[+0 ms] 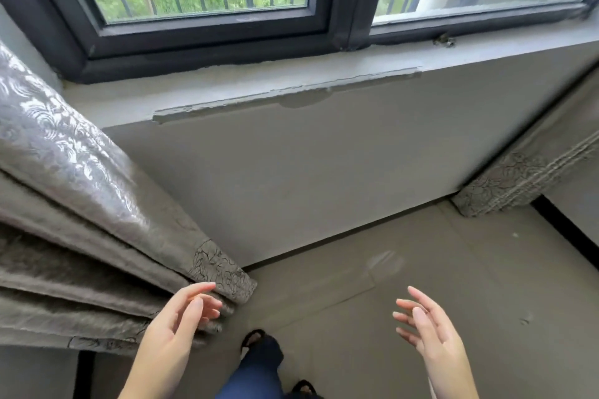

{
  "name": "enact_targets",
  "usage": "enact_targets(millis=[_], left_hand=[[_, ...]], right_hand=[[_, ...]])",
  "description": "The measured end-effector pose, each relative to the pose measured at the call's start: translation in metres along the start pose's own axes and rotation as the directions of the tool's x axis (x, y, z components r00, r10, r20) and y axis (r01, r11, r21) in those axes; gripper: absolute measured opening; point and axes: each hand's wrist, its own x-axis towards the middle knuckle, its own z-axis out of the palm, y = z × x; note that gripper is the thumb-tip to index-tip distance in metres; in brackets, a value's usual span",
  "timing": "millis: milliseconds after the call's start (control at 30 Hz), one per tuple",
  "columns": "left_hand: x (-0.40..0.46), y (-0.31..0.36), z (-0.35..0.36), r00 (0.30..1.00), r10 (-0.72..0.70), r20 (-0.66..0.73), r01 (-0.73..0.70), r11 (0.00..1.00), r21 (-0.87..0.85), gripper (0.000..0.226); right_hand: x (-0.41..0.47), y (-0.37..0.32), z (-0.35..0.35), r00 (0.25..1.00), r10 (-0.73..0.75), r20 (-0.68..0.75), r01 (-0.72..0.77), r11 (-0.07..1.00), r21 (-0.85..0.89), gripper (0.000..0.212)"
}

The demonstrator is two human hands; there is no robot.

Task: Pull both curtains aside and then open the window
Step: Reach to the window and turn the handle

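Note:
A grey patterned left curtain point(84, 210) hangs bunched in folds at the left side, its hem near the floor. The right curtain point(525, 178) is gathered at the far right corner. Between them stands the dark-framed window point(343, 26), both panes down in their frame, with bars and greenery outside. My left hand point(181, 324) hovers low with fingers spread, just in front of the left curtain's hem, holding nothing. My right hand point(428, 324) is low at the right, fingers apart and empty, well away from the right curtain.
A pale concrete sill point(259, 87) with a chipped edge runs under the window, above a plain grey wall point(324, 172). The grey floor point(421, 269) lies below. My leg in blue trousers point(259, 372) and dark sandals are at the bottom centre.

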Motion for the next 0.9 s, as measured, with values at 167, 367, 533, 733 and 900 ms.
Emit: enact_targets(millis=[167, 367, 533, 733, 900], left_hand=[[0.028, 0.019, 0.037, 0.999, 0.023, 0.035, -0.023, 1.000, 0.007, 0.026], [0.091, 0.048, 0.081, 0.995, 0.093, 0.025, -0.093, 0.996, -0.005, 0.023], [0.169, 0.075, 0.102, 0.985, 0.169, -0.028, -0.170, 0.985, -0.020, 0.032], [0.249, 0.124, 0.116, 0.967, 0.251, -0.044, -0.253, 0.967, -0.032, 0.028], [0.301, 0.188, 0.123, 0.916, 0.390, -0.093, -0.395, 0.917, -0.054, 0.030]], right_hand=[[0.041, -0.013, -0.013, 1.000, -0.027, 0.013, 0.027, 1.000, 0.006, 0.032], [0.119, -0.041, -0.018, 0.994, -0.101, 0.035, 0.100, 0.995, 0.022, 0.035], [0.208, -0.087, -0.005, 0.977, -0.200, 0.074, 0.197, 0.980, 0.036, 0.035], [0.292, -0.161, 0.023, 0.927, -0.340, 0.162, 0.336, 0.941, 0.048, 0.035], [0.346, -0.240, 0.055, 0.819, -0.494, 0.291, 0.496, 0.865, 0.073, 0.024]])
